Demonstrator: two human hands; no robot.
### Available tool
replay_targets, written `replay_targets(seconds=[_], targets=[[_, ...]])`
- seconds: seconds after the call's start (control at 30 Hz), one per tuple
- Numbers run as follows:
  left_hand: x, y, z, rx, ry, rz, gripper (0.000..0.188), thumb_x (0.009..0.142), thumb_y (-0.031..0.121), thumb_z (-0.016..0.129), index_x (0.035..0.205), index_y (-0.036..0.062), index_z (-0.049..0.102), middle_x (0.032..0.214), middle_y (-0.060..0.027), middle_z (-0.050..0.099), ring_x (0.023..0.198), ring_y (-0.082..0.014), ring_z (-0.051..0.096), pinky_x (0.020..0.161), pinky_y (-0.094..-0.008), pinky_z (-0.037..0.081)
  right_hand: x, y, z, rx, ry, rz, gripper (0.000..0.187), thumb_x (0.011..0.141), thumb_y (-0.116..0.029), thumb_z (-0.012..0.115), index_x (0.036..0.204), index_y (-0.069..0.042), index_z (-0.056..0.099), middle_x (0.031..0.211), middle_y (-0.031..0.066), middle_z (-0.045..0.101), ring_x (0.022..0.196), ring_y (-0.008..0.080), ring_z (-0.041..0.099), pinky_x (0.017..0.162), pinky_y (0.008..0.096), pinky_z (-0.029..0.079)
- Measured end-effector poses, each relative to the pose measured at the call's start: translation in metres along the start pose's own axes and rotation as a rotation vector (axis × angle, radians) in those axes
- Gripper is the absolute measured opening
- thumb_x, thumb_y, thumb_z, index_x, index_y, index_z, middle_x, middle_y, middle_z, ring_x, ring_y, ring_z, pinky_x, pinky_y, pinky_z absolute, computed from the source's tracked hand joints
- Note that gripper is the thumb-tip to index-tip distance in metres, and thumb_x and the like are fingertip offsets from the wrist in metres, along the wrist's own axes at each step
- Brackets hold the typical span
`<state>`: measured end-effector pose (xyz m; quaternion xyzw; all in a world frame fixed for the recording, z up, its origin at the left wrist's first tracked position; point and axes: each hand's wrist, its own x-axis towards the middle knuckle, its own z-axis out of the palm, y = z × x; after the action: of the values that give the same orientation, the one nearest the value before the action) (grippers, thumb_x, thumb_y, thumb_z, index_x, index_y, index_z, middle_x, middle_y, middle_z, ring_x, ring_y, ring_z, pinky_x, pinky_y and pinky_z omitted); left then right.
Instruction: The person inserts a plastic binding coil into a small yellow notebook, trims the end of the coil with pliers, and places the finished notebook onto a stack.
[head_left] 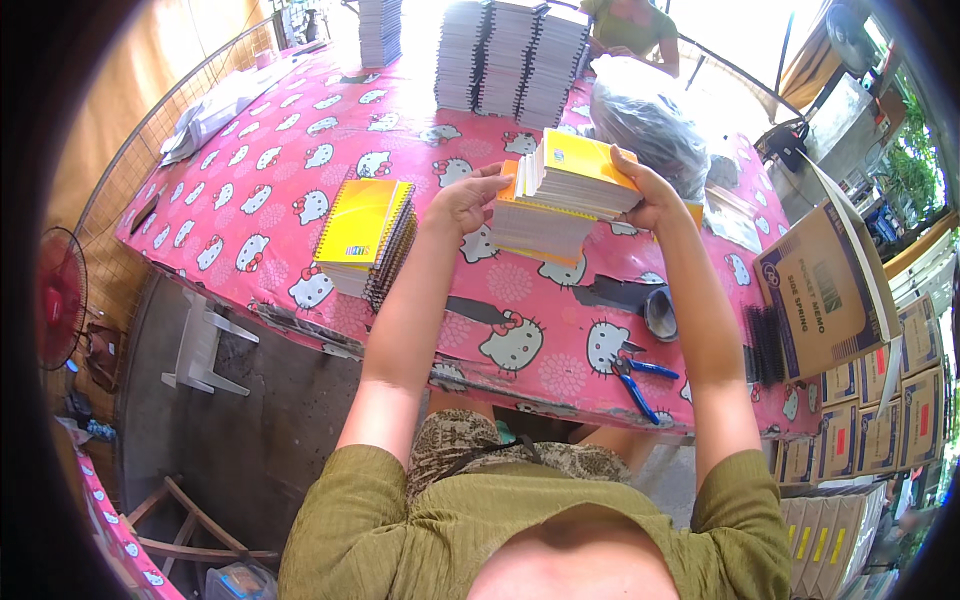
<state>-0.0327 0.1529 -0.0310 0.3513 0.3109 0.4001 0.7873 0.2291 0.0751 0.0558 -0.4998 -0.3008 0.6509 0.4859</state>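
Note:
Between my two hands is a thick stack of small yellow-covered notebooks (585, 160), tilted over another notebook stack (540, 232) on the table. My right hand (648, 195) grips the upper stack's right side, fingers on its top edge. At the left side, my left hand (468, 203) has its fingers closed against the orange-edged notebooks. Left of my left forearm stands a stack of yellow spiral notebooks (358, 235) with dark coils. Blue-handled cutters (640, 388) lie near the table's front edge, and a small grey round object (660, 313) sits beside my right forearm.
Tall spiral-bound stacks (510, 60) stand at the back of the pink-covered table (225, 190). A filled plastic bag (648, 125) lies back right. Black coils (764, 345) lie by an open cardboard box (825, 285). Another person (632, 30) is across the table.

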Motion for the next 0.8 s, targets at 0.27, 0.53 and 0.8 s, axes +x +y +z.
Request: replay_targets(seconds=[0.27,0.53,0.8], targets=[[0.006,0.01,0.004,0.329,0.159,0.02,0.072,0.073,0.017,0.08,0.133,0.008,0.041,0.12,-0.0106,0.055,0.113,-0.0243,0.053,0.083,-0.0415,0.046,-0.009,-0.004,-0.009,-0.156,0.13,-0.069,0.045,0.087,-0.041,0.066,0.117,-0.009,0.055,0.103,0.0069,0.064,0.087,0.0202,0.064,0.069,0.043,0.055],[-0.117,-0.04,0.048,0.361,0.092,0.57,0.115,0.065,0.033,0.087,0.147,-0.0006,0.014,0.137,-0.0211,0.04,0.129,-0.0337,0.039,0.107,-0.041,0.034,-0.142,0.101,0.006,-0.277,0.233,-0.622,0.052,0.084,-0.022,0.072,0.124,0.002,0.048,0.11,0.0088,0.061,0.099,0.0169,0.059,0.088,0.0305,0.048],[-0.165,-0.102,0.016,0.978,-0.201,0.356,0.117,0.068,0.012,0.084,0.149,0.0021,0.0,0.141,-0.021,0.038,0.129,-0.0268,0.04,0.108,-0.0355,0.032,-0.145,0.213,0.011,-0.515,0.129,-0.682,0.101,0.067,-0.006,0.083,0.144,-0.001,0.018,0.134,0.015,0.042,0.124,0.0244,0.043,0.105,0.036,0.036]])
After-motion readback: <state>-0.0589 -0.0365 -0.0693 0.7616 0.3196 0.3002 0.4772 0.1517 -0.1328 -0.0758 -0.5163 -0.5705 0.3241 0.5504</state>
